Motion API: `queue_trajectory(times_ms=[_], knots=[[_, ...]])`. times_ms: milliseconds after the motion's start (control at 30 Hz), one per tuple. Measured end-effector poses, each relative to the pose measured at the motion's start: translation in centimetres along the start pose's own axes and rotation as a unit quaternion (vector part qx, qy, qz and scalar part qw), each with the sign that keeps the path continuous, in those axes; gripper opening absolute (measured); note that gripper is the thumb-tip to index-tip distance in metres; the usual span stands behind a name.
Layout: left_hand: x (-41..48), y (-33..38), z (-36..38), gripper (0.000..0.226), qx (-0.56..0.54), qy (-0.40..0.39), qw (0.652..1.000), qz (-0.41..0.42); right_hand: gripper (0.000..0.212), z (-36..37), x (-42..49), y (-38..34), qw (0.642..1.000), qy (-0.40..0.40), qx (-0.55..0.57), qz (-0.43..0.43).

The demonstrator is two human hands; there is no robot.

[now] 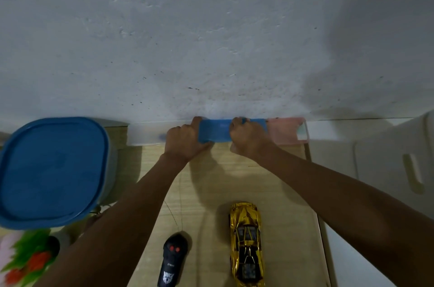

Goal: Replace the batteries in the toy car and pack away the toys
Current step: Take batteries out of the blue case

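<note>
A shiny gold toy car [246,243] stands on the wooden tabletop [211,183] near the front, nose pointing away from me. To its left lies a black remote control [172,261] with two red buttons and a thin wire antenna. At the table's far edge, against the wall, both hands hold a blue flat object [215,130]. My left hand [185,143] grips its left end and my right hand [249,138] grips it further right. What the blue object is cannot be told.
A pale translucent box [145,133] sits left of the blue object and a pink one [287,131] to its right. A grey tub with a blue lid [51,169] stands at the left. Green and orange toys [28,256] lie at the bottom left. A white panel [387,164] stands right.
</note>
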State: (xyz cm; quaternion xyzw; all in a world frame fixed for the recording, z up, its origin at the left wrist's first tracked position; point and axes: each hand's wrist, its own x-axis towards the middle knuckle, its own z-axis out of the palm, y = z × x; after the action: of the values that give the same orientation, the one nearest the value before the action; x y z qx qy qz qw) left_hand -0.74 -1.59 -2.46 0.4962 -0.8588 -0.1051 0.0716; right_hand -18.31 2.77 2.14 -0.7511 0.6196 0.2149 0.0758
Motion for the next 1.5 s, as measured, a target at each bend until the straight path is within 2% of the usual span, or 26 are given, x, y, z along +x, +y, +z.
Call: queue_trajectory(times_ms=[167, 300, 367, 433, 500, 567, 633, 700, 767, 833, 900, 967, 1133, 1200, 1333, 1433, 1500], knots=[[-0.4, -0.1, 0.4, 0.071, -0.027, 0.017, 0.999, 0.004, 0.034, -0.8, -0.2, 1.8, 0.997, 0.019, 0.073, -0.001], [-1.5, 0.5, 0.3, 0.069, -0.037, 0.049, 0.998, -0.028, 0.041, -0.2, -1.2, 3.1, 0.979, 0.068, 0.187, 0.047], [-2.3, 0.8, 0.2, 0.064, -0.040, 0.055, 0.996, -0.058, 0.041, 0.5, -1.6, 3.2, 0.954, 0.163, 0.244, 0.067], [-3.1, 1.1, 0.4, 0.050, -0.028, 0.057, 0.997, -0.051, 0.032, 1.4, -1.6, 3.3, 0.923, 0.274, 0.259, 0.074], [-3.7, 1.4, 0.4, 0.036, -0.020, 0.036, 0.998, -0.045, 0.026, 2.2, -1.5, 3.2, 0.902, 0.338, 0.253, 0.090], [-3.9, 1.6, 0.4, 0.025, -0.028, 0.007, 0.998, -0.062, 0.023, 2.6, -1.7, 2.6, 0.895, 0.359, 0.233, 0.127], [-3.9, 1.9, 0.6, 0.029, -0.028, -0.031, 0.996, -0.078, 0.022, 2.8, -2.0, 2.2, 0.873, 0.379, 0.231, 0.202], [-3.9, 2.0, 0.9, 0.033, -0.038, -0.050, 0.995, -0.082, 0.025, 2.5, -2.4, 1.7, 0.827, 0.370, 0.320, 0.276], [-4.0, 1.8, 1.2, 0.033, -0.071, -0.064, 0.992, -0.086, 0.028, 2.8, -2.4, 0.5, 0.785, 0.312, 0.430, 0.319], [-4.0, 1.6, 1.5, 0.030, -0.115, -0.077, 0.986, -0.094, 0.027, 3.6, -2.1, -0.6, 0.804, 0.251, 0.428, 0.329], [-3.9, 1.4, 1.5, 0.029, -0.148, -0.082, 0.980, -0.104, 0.029, 4.3, -1.6, -0.9, 0.850, 0.186, 0.370, 0.324], [-4.0, 1.3, 1.5, 0.028, -0.166, -0.081, 0.977, -0.106, 0.028, 4.4, -1.2, -0.5, 0.882, 0.135, 0.320, 0.319], [-4.3, 1.4, 1.6, 0.027, -0.203, -0.062, 0.971, -0.112, 0.024, 4.2, 0.0, 0.6, 0.913, 0.053, 0.298, 0.275], [-4.3, 1.4, 1.7, 0.027, -0.209, -0.055, 0.970, -0.108, 0.025, 3.9, 0.4, 1.1, 0.914, 0.019, 0.309, 0.263], [-4.3, 1.3, 1.6, 0.027, -0.221, -0.052, 0.968, -0.110, 0.024, 3.3, 0.3, 1.5, 0.905, 0.019, 0.361, 0.226], [-4.3, 1.3, 1.6, 0.026, -0.232, -0.053, 0.965, -0.107, 0.023, 3.4, -0.1, 1.2, 0.933, 0.015, 0.325, 0.152], [-4.4, 1.2, 1.6, 0.026, -0.239, -0.054, 0.964, -0.104, 0.026, 3.6, -0.1, 0.9, 0.955, 0.049, 0.279, 0.088]])
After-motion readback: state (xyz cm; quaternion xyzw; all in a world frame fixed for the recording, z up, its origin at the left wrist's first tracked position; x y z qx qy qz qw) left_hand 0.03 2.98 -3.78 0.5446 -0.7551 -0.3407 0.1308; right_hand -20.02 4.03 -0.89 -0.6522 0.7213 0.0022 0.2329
